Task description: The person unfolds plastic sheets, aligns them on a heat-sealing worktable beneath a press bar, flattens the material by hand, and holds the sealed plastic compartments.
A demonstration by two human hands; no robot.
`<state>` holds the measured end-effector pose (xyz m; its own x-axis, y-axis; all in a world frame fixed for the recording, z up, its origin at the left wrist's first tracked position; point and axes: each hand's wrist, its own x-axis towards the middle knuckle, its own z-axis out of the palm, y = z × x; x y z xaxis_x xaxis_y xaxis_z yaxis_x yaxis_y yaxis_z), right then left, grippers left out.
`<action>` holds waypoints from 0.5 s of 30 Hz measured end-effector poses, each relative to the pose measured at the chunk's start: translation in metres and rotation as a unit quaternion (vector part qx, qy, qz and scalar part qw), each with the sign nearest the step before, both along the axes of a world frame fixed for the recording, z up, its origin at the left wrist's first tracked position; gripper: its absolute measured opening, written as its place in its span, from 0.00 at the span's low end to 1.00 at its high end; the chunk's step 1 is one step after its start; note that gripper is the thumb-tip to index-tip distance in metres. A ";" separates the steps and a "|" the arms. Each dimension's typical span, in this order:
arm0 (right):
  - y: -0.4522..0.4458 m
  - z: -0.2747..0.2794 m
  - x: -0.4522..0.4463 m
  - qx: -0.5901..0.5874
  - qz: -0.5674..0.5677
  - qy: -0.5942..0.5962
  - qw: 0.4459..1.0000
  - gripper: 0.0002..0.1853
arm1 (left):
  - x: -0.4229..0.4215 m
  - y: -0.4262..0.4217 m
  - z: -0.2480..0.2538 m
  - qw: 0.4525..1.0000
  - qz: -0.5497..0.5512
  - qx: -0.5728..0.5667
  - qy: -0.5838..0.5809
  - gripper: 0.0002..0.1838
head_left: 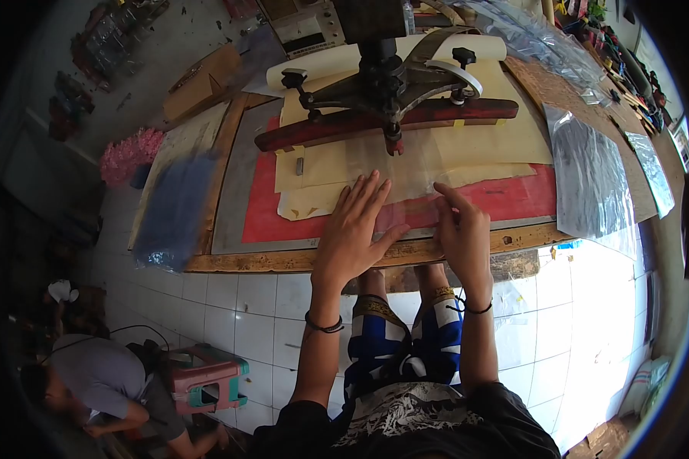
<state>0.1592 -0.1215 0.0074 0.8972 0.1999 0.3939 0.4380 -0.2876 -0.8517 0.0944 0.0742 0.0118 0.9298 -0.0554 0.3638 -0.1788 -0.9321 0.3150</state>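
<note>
My left hand (354, 229) lies with its fingers spread on a clear plastic sheet (398, 164), near the front edge of the workbench (283, 262). To its right, my right hand (463, 233) is at the sheet's right side, index finger stretched out and the other fingers curled; whether it pinches the sheet's edge is too small to tell. Under the sheet are cream paper (314, 183) and a red sheet (260, 210). Just beyond my hands hangs a machine head with a long red bar (436, 115). A small metal piece (299, 166) rests on the paper at the left.
Plastic sheets (589, 172) hang over the bench's right side, and a bluish plastic stack (172, 203) lies at its left. A cardboard box (201, 83) and pink material (130, 153) are beyond. At lower left, another person (103, 375) bends beside a stool (207, 379).
</note>
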 end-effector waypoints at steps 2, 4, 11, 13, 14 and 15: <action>0.000 0.003 -0.001 -0.008 0.001 0.013 1.000 0.12 | -0.001 -0.001 0.000 1.000 0.003 -0.002 0.004 0.42; -0.001 0.003 -0.001 -0.013 0.002 0.015 1.000 0.12 | -0.001 -0.001 0.001 1.000 0.007 -0.003 0.009 0.43; -0.002 -0.001 0.001 -0.019 0.004 -0.005 1.000 0.12 | -0.002 -0.002 -0.001 1.000 0.010 0.004 0.012 0.43; -0.003 -0.001 0.001 -0.018 0.004 -0.004 1.000 0.12 | -0.001 -0.002 -0.001 1.000 0.010 0.008 0.014 0.43; -0.002 0.002 0.000 -0.015 0.005 0.007 1.000 0.12 | -0.001 -0.002 -0.001 1.000 0.008 0.013 0.012 0.42; -0.002 0.003 -0.001 -0.012 0.007 0.017 1.000 0.12 | -0.001 -0.001 -0.001 1.000 0.006 0.017 0.010 0.43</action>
